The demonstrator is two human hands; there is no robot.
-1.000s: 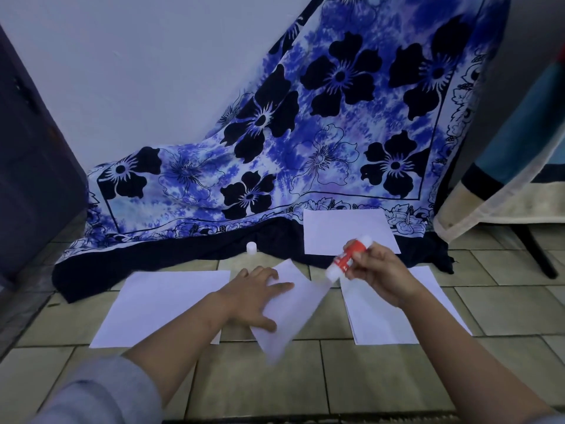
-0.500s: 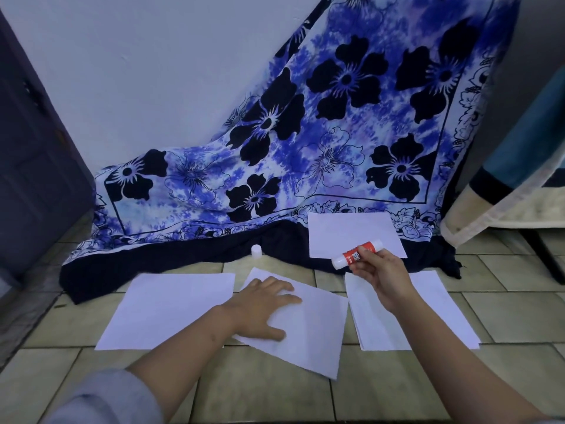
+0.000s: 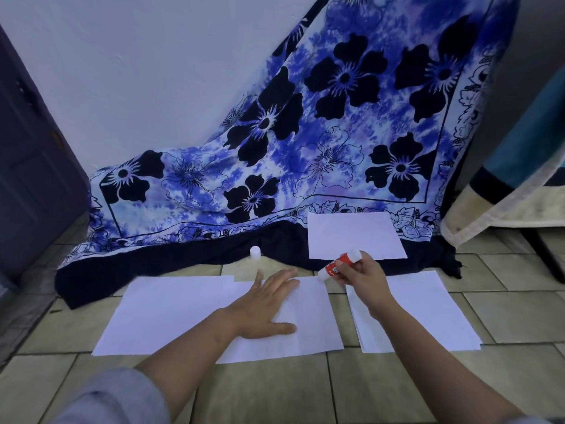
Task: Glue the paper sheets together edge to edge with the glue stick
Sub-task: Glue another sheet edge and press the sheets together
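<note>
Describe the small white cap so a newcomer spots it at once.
Find the blue flowered cloth against the wall. At its dark hem, where tiles begin, sits the small white cap. Unlike the flat paper sheets nearby, it is upright.

The paper sheets (image 3: 165,313) are thin, smooth, matt white paper. The glue stick (image 3: 337,266) is smooth plastic with a red label; the cap (image 3: 255,251) is plain white plastic. The draped cloth (image 3: 305,148) is soft printed fabric. The floor tiles (image 3: 275,390) look smooth, faintly shiny.
</note>
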